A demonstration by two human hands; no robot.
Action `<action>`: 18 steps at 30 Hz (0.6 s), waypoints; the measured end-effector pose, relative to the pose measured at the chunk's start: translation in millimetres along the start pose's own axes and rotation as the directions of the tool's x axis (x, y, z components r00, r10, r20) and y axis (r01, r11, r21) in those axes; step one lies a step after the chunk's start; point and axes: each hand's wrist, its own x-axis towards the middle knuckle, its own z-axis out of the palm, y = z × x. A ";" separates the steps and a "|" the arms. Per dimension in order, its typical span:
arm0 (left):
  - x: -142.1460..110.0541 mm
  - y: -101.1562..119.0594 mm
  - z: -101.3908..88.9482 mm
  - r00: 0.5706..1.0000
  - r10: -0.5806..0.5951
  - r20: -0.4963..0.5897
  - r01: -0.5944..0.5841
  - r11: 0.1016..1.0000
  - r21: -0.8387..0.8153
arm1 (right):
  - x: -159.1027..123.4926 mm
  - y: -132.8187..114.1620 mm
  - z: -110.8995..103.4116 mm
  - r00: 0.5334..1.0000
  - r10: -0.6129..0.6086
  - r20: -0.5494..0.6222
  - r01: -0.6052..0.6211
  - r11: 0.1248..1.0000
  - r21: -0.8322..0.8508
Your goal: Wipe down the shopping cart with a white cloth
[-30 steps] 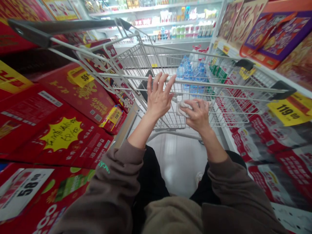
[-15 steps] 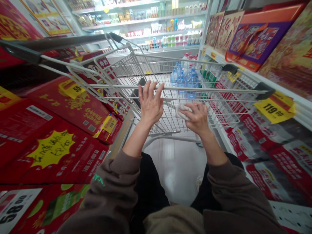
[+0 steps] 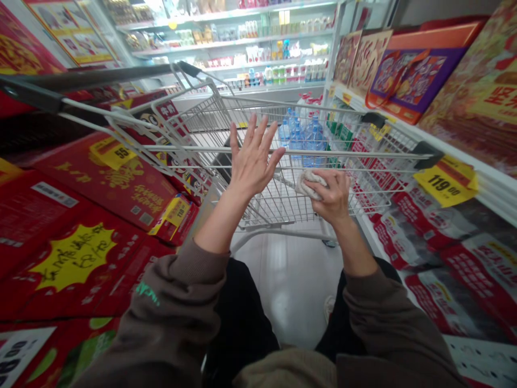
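My left hand [image 3: 254, 161] is open with its fingers spread wide, in front of the top rail of a wire shopping cart [image 3: 210, 129]. I cannot tell whether its palm touches the rail. My right hand [image 3: 329, 196] is closed around a crumpled white cloth [image 3: 311, 184], just below that rail. Inside the cart, toward the far end, stand several blue-tinted bottles of water [image 3: 313, 141]. A green-and-white package [image 3: 341, 134] lies beside them, partly hidden by the wires.
Red cartons [image 3: 105, 183] with yellow price tags are stacked along the left. Shelving with red packs and a 119.00 tag [image 3: 444, 182] runs along the right. Lit store shelves [image 3: 230, 48] stand ahead, beyond the cart. White floor [image 3: 291, 285] shows below it.
My left hand has uncurled from the rail and spread its fingers. The scene has shifted slightly left in view. My right hand still holds the cloth.
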 end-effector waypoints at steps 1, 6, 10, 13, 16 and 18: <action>5.3 0.2 1.9 1.000 0.021 0.008 -0.021 1.000 -0.007 | 0.1 0.0 0.6 1.000 0.002 -0.022 -0.002 1.000 -0.011; 11.8 0.5 18.4 0.999 0.025 0.047 -0.023 0.999 -0.033 | -8.7 -1.2 12.6 0.999 0.029 0.045 -0.027 0.999 -0.029; 10.7 0.1 22.6 0.997 -0.036 0.075 0.037 0.999 -0.012 | -15.2 -0.6 13.5 0.984 0.005 0.177 -0.008 1.000 0.014; 12.2 -0.8 21.9 0.997 -0.034 0.062 0.035 0.999 -0.018 | -12.8 0.3 4.6 0.980 0.022 0.197 -0.036 0.997 0.071; 13.3 -0.4 21.2 0.998 -0.036 0.044 0.036 0.999 -0.017 | -8.6 2.1 -2.9 0.993 0.077 0.094 -0.082 0.995 0.058; 13.5 0.7 20.6 0.997 -0.050 0.066 0.049 0.999 0.016 | -8.4 4.2 -2.7 0.995 0.090 0.035 -0.091 0.996 0.008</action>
